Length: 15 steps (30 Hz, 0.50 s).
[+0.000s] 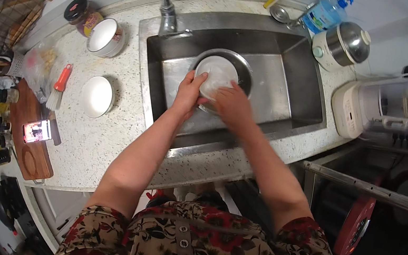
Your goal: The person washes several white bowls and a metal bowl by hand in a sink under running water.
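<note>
A white bowl (215, 70) is tilted over a round metal basin (247, 70) in the stainless steel sink (272, 98). My left hand (188, 92) grips its left edge, with the thumb over the rim. On the opposite side, my right hand (233, 106) is closed at the bowl's lower right edge; motion blurs it slightly and its fingertips are partly hidden. Left of the sink, a white bowl (98, 97) stands alone on the speckled counter (121, 141). Stacked white bowls (104, 39) with a patterned outside sit farther back.
A faucet (168, 17) rises at the sink's back left. Behind the right corner are a blue soap bottle (325, 16), a steel-lidded cooker (341, 45) and a blender-like appliance (373, 106). An orange-handled brush (62, 81), dark-lidded jar (80, 13), phone (38, 131) and wooden board (31, 159) lie leftward.
</note>
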{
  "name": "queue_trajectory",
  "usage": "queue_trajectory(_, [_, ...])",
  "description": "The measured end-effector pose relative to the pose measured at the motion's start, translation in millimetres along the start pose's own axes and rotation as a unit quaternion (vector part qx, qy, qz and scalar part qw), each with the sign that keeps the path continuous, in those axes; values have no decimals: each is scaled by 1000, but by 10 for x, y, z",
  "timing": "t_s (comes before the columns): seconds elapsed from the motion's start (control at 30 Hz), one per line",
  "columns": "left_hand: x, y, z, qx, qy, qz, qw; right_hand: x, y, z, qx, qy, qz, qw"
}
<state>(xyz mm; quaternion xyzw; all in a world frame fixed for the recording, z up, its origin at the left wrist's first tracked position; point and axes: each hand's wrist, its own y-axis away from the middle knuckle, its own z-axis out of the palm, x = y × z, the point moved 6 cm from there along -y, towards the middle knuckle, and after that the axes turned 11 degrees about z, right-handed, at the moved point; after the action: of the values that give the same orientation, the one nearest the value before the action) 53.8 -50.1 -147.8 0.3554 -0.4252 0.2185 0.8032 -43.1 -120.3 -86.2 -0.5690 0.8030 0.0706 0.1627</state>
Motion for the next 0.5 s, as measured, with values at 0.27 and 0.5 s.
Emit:
queue_trajectory(0.27, [-57,-84,239,46,59,-6,997,385,-81,-12,35,-46,-28,998])
queue_trajectory(0.5, [-66,-61,210,16,44,-34,998,379,-38,-75,109,-79,-131,982])
